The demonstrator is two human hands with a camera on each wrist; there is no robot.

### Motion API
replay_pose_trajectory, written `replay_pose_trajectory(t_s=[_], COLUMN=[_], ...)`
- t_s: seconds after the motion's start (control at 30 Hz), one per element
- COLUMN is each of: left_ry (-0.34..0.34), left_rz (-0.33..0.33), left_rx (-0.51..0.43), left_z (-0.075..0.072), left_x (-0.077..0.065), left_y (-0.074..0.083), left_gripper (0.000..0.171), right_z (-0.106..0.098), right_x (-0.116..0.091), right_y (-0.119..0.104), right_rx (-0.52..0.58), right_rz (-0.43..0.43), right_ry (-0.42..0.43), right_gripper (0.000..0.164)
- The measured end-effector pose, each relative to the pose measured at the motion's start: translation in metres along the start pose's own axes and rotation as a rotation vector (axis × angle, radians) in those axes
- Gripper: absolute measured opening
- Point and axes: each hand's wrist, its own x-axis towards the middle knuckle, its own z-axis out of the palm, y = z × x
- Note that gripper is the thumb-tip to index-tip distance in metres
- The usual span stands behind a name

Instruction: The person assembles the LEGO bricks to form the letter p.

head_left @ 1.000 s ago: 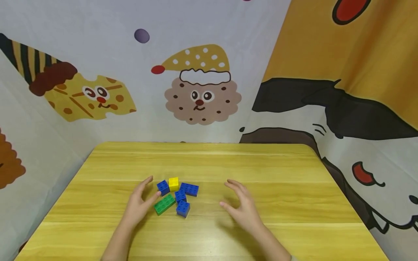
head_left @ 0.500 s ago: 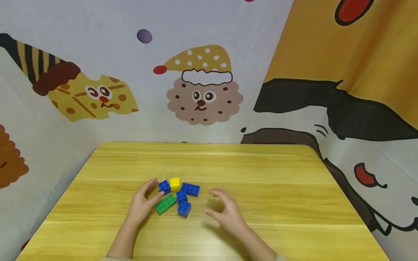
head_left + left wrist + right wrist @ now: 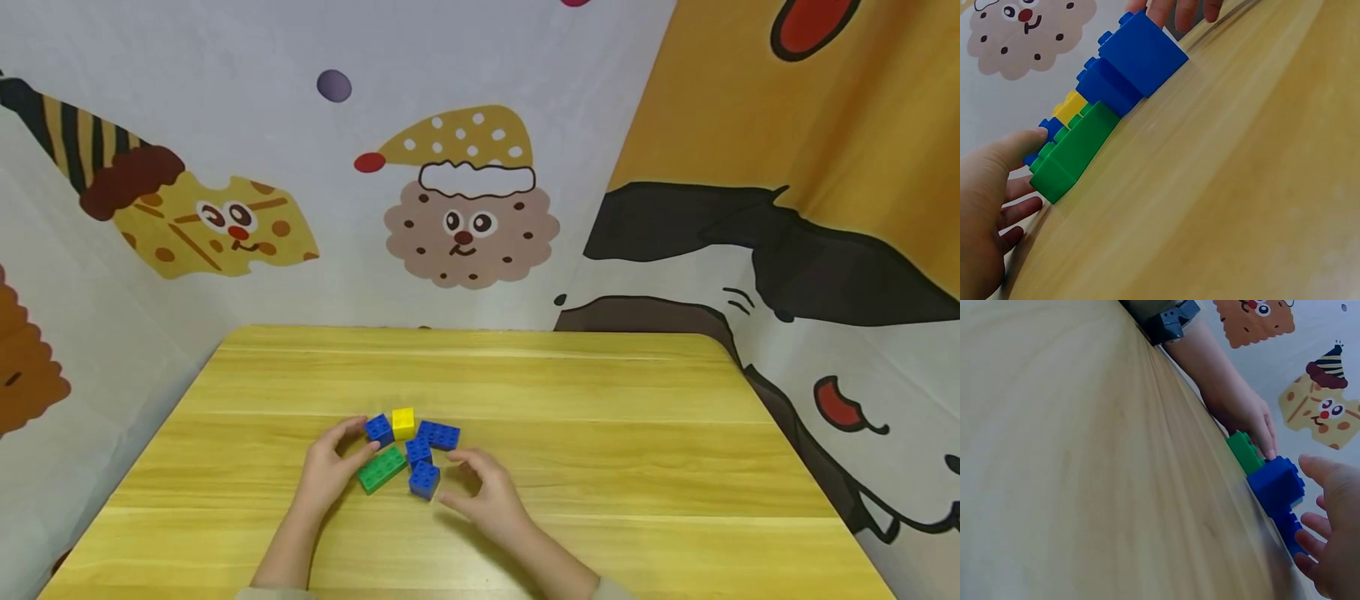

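Where both sleeves (image 3: pixel 276 594) are cut off below, right grip (image 3: pixel 491 496) spread beside the front blue brick (image 3: pixel 424 480), green brick (image 3: pixel 382 469) left of it, left grip (image 3: pixel 326 471) parted about the leftmost blue brick (image 3: pixel 379 429), contact unclear, yellow brick (image 3: pixel 403 423) beyond, on the counter (image 3: pixel 637 417).

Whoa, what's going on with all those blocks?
Someone is reaching for toy blocks on a wooden table. Their left hand is at the leftmost blue block, but I can't tell whether it's gripping it. Their right hand is open beside the nearest blue block. A green block, a yellow block, a small blue block and a longer blue block are grouped with them.
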Motion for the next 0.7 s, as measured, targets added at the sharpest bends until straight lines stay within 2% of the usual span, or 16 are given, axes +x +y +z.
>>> replay_pose_trajectory(t_s=[0.3,0.7], left_ry=[0.009,0.027], left_rz=[-0.001,0.0], left_rx=[0.016,0.021], left_z=[0.002,0.002], left_x=[0.0,0.0], left_y=[0.002,0.004], left_gripper=[0.043,0.039], right_z=[0.014,0.022], right_x=[0.0,0.002], right_y=[0.003,0.004], right_rx=[-0.059,-0.196], right_rz=[0.03,-0.04], right_ry=[0.014,0.066], right_gripper=[0.053,0.046])
